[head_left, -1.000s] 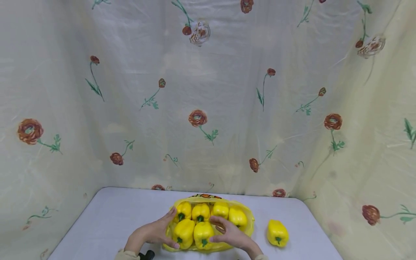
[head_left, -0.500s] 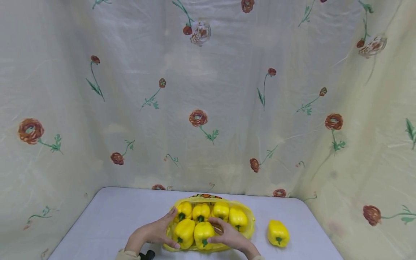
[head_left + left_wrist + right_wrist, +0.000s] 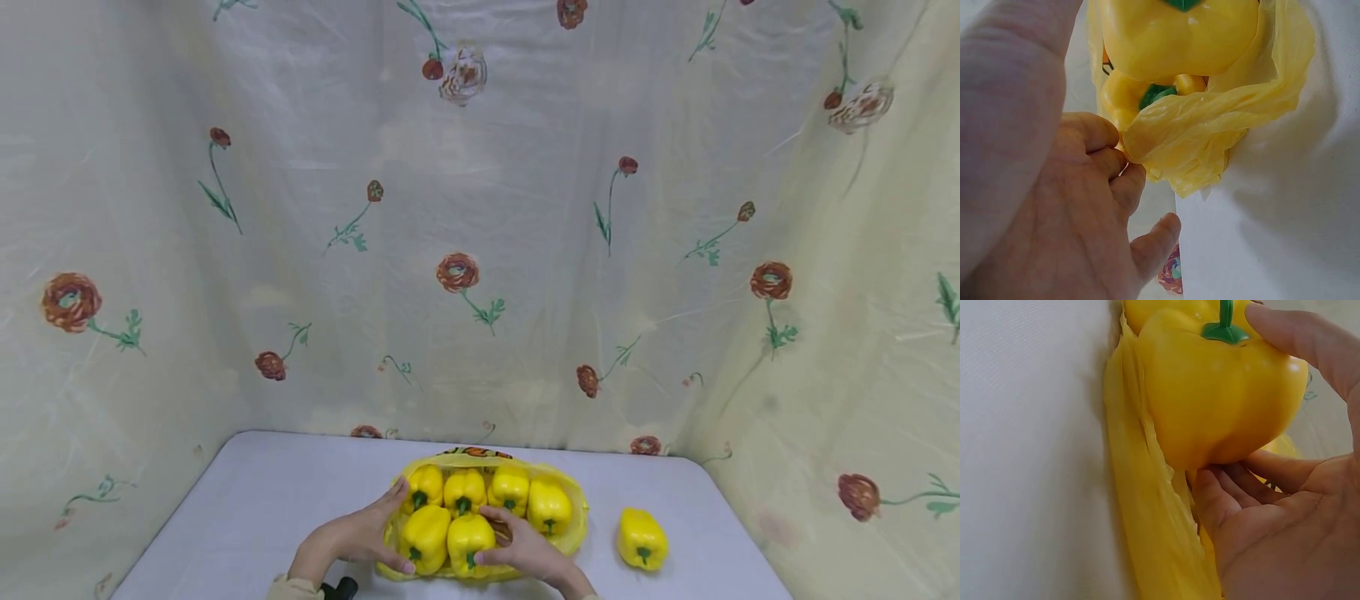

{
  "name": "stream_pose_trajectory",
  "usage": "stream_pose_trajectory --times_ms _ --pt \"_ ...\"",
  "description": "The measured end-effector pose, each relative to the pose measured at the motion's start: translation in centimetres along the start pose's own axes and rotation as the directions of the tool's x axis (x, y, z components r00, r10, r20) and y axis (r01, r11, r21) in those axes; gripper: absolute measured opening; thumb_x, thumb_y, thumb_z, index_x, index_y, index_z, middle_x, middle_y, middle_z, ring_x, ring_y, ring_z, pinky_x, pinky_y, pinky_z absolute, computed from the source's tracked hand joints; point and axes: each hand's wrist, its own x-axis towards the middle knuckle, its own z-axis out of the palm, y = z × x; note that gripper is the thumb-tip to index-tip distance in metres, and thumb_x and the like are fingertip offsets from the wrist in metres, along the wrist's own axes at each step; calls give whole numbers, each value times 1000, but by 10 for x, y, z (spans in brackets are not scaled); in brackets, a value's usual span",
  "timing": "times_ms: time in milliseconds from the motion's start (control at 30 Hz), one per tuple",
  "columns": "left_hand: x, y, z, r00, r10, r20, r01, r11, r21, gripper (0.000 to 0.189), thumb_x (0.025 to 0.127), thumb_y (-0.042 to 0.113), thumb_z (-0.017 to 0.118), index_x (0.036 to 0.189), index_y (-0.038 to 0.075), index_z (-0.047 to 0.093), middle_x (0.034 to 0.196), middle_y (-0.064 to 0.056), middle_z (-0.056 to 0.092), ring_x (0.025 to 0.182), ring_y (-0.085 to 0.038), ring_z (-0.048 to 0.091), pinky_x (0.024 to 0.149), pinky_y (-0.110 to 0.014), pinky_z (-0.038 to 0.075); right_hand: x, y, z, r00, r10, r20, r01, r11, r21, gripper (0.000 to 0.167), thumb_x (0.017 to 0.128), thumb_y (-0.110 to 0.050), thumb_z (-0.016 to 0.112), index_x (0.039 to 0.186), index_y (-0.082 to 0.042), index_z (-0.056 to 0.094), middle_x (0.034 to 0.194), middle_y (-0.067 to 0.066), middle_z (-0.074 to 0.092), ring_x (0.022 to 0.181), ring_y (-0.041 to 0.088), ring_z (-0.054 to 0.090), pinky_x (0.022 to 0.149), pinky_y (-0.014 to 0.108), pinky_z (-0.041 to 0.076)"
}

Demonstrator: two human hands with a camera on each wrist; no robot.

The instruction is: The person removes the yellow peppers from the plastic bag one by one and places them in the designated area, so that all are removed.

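Note:
Several yellow bell peppers stand in two rows inside an open yellow plastic bag on the table. My right hand grips the front-row bell pepper at the right, still in the bag. The right wrist view shows its thumb beside the green stem and its fingers against the pepper's side. At the bag's left side is my left hand, fingers spread wide from the thumb. In the left wrist view its fingertips touch the crumpled bag wall, near the peppers. Another bell pepper lies outside, right of the bag.
The white table holds the bag near its middle. A black object shows by the left wrist at the lower edge. A flowered curtain hangs behind and along both sides.
My right hand has shifted slightly left, its thumb and fingers closing round the front-row pepper. The left hand and the bag have hardly moved.

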Motion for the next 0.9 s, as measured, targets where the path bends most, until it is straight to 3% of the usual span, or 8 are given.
stream_pose_trajectory --times_ms 400,900 --pt "-2 1 -1 1000 0 9 1 1000 -6 120 72 53 79 156 9 5 163 -15 -3 148 -40 12 114 -62 21 3 5 0 998 67 18 -66 996 -66 82 84 -38 74 146 0 36 149 23 40 134 38 42 109 55 36" --pt "-2 2 -2 1000 4 6 -4 1000 -1 120 72 51 80 156 8 5 163 -16 -2 148 -40 12 114 -62 22 0 7 -2 998 44 42 -43 999 -28 84 83 -38 76 147 -2 35 149 20 38 133 35 43 106 47 44"
